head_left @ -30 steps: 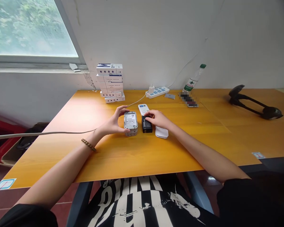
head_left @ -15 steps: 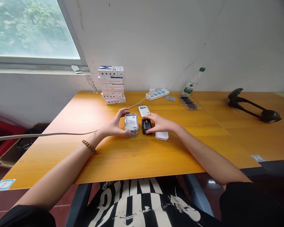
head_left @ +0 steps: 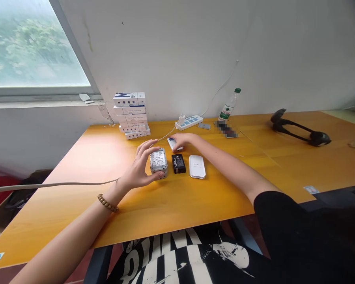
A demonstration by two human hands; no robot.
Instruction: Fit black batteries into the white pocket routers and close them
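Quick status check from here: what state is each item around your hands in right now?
Left hand with wooden bead bracelet: open, cupped beside the stack.
Stack of silver-rimmed rectangular devices: lying flat, label up.
Right hand: resting over the white device.
Small white plastic device: flat, under the fingers.
Black rectangular battery marked 3000: flat, untouched.
White rounded plastic cover: flat, untouched.

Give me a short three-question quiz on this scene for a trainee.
1. Which hand is on the small white device, left or right?
2. True or false: the black battery lies between the device stack and the white cover.
3. What is the left hand cupped around: A, the device stack; B, the power strip; C, the water bottle?

Key: 1, right hand; 2, true; 3, A.
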